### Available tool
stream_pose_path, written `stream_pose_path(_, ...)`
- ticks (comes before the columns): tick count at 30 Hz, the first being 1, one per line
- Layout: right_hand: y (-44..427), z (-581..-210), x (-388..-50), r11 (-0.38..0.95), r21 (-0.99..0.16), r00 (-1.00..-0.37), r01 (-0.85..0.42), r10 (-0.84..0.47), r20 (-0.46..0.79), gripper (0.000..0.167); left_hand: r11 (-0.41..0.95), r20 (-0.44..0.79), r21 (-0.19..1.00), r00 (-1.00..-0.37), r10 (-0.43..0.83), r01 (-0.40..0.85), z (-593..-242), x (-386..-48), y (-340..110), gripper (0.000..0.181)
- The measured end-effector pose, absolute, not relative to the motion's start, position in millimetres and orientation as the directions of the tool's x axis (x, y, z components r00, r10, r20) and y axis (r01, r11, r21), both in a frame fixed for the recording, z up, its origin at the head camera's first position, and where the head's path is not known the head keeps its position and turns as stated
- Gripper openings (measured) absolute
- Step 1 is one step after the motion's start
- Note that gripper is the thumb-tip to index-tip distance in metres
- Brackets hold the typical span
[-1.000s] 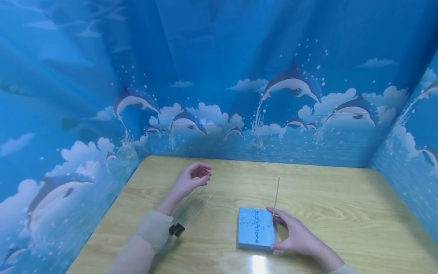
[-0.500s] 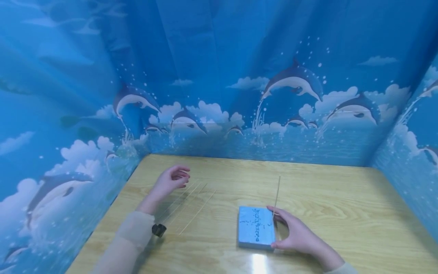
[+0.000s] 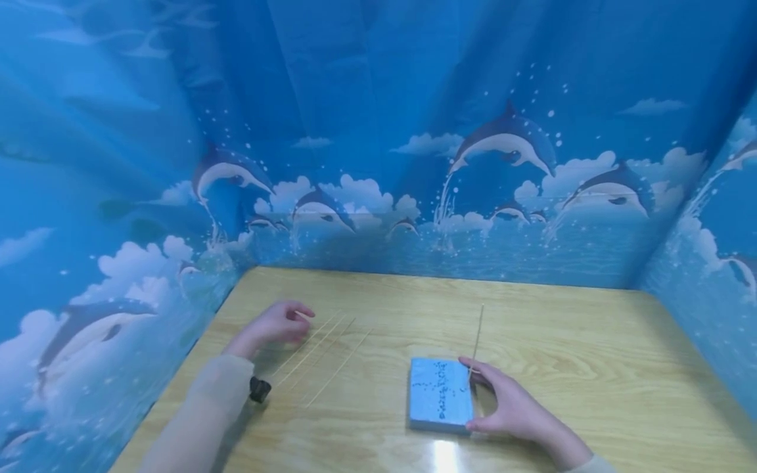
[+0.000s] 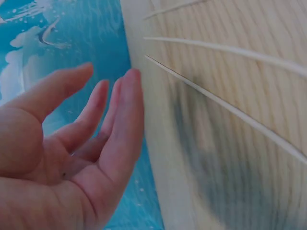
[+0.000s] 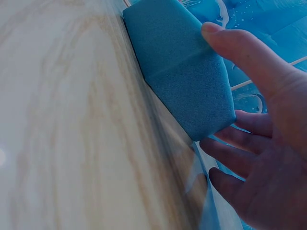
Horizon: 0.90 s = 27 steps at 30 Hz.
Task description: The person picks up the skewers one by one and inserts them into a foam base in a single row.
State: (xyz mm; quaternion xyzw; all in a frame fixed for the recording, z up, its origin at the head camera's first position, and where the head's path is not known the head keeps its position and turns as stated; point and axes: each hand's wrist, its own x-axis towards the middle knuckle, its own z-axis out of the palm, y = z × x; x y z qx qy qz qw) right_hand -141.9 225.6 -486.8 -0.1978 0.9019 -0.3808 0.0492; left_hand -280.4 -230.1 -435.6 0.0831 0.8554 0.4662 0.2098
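A blue foam block, its top dotted with dark holes, lies flat on the table in the head view. My right hand grips its right side between thumb and fingers. A thin wooden stick stands upright at the block's right edge; its lower end is hard to make out behind the fingers. My left hand, loosely curved and holding nothing, hovers beside several thin sticks lying on the table. In the left wrist view, the nearest stick lies just to the right of the fingertips.
The wood-grain table is walled by blue curtains printed with dolphins along its back and sides. A dark band with a black piece sits at the left wrist.
My left hand has moved left and down toward the table, uncovering the lying sticks. The right hand, the foam block and the upright stick have stayed in place.
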Motion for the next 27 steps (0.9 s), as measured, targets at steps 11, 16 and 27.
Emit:
stream_pose_path(11,225.3,-489.2,-141.1,0.635,-0.7,-0.917,-0.327,-0.391,0.073,0.111,0.535,-0.399,0.832,-0.831,0.388,-0.15,-445.5,-287.4,-237.1,0.043)
stream_pose_path(16,225.4,-488.7,-142.1,0.636,-0.698,-0.919,-0.329,-0.387,0.079,0.111,0.565,-0.407,0.813,-0.83,0.38,-0.14,-447.5,-291.0,-233.8,0.043)
stream_pose_path(27,224.8,-488.8,-141.7,0.627,-0.708,-0.918,-0.324,-0.39,0.075,0.111,0.678,-0.384,0.726,-0.884,0.267,-0.111,-460.9,-289.5,-224.0,0.045)
